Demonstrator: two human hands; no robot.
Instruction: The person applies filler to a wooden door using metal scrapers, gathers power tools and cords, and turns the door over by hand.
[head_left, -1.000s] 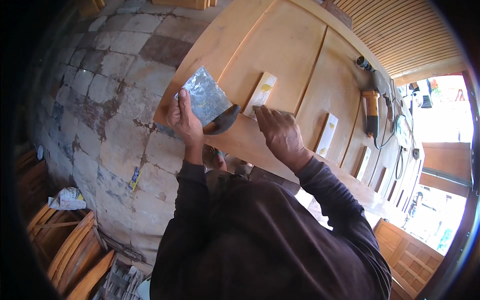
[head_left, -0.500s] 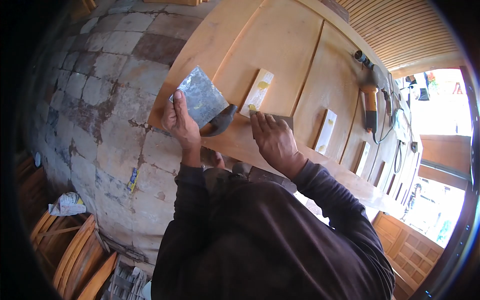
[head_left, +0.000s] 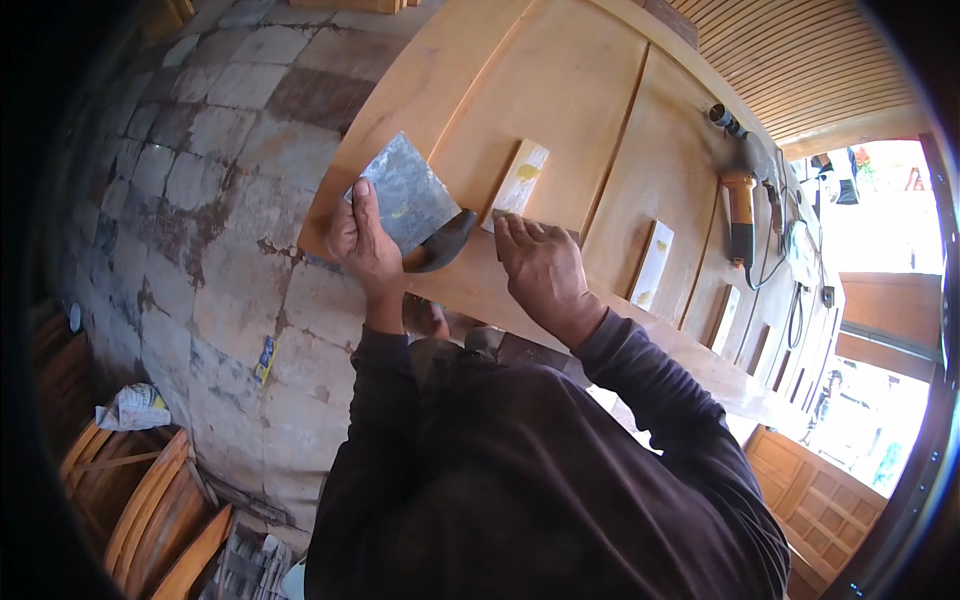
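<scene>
My left hand grips a square metal plate by its lower left edge, thumb on top. A dark curved object lies beside the plate's lower right corner. In my right hand is a thin dark scraper, its edge against the lower end of a pale wood strip. That strip carries a yellow smear and lies on a large wooden panel. Further right, another pale strip has yellow spots.
An orange and black power tool with a cable lies on the panel's far right part. Curved wooden pieces stand at the lower left near a crumpled bag. A small blue and yellow packet is on the tiled floor.
The scraper in my right hand has shifted slightly left and tilted against the strip, hiding the yellow spot at its lower end. My left hand and the plate have barely moved.
</scene>
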